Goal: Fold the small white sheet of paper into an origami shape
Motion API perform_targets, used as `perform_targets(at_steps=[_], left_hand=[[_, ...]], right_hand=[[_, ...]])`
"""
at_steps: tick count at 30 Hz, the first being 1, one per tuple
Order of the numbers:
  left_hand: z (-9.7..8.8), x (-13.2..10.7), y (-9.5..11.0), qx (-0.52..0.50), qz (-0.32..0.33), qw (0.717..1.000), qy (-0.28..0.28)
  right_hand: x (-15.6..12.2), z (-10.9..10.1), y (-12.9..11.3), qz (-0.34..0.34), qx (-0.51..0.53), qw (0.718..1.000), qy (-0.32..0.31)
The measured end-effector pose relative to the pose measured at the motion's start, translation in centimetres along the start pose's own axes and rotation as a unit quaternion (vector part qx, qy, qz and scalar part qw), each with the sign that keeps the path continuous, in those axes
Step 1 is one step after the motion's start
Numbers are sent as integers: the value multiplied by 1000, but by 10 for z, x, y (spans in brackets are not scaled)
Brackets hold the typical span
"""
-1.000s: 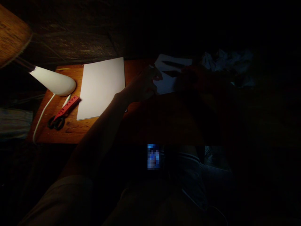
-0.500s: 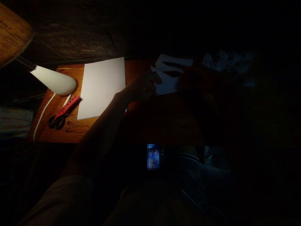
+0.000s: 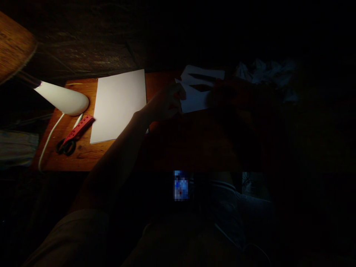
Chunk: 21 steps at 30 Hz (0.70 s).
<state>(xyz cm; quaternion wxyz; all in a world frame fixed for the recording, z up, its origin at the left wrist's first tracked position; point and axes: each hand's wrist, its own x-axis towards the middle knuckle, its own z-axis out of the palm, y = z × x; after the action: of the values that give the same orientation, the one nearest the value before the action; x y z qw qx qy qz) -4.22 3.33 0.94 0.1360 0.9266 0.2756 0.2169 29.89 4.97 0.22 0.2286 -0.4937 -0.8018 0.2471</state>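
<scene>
Wooden surface [image 3: 86, 160], lit left of the left grip [image 3: 171, 99], dark to its right. White paper [image 3: 119, 102] flat, just left of grip. Farther left: black-handled scissors [image 3: 68, 147], red piece [image 3: 79, 128] against them, white lamp [image 3: 65, 99], cord [image 3: 50, 134]. Well right: crumpled white heap [image 3: 267, 74], footing unclear.

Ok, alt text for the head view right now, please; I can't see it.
A person's left hand holds pale paper by its left edge in near darkness; the right hand, barely visible, is at the opposite side. On the left, a lamp stands beside a lit white sheet and black-handled scissors.
</scene>
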Motion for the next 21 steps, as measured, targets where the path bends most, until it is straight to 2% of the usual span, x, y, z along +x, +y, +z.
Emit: perform_targets(at_steps=[2,4,7,9,10,13,16,21], left_hand=[[1,2,2,-1,17,1000,20],[1,3,5,-3,19,997,80],[0,4,8,31,-41,985,167],[-1,2,6,58,-84,983,154],[0,1,3,53,-96,986,125],[3,-2,-7,23,-100,992,66],[7,-1,-11,-23,-128,987,91],[9,1,-2,-112,-201,967,111]], right_hand=[[-2,0,-3,-6,-7,1000,0],[-5,-1,-10,-6,-25,1000,12],[-6,-2,-21,6,-80,997,20],[-5,-1,-27,-1,-108,994,19],[-4,0,-30,-14,-114,993,21],[-3,2,-36,-48,-104,993,39],[-3,5,-41,-47,-80,992,82],[-5,5,-46,-21,-57,983,174]])
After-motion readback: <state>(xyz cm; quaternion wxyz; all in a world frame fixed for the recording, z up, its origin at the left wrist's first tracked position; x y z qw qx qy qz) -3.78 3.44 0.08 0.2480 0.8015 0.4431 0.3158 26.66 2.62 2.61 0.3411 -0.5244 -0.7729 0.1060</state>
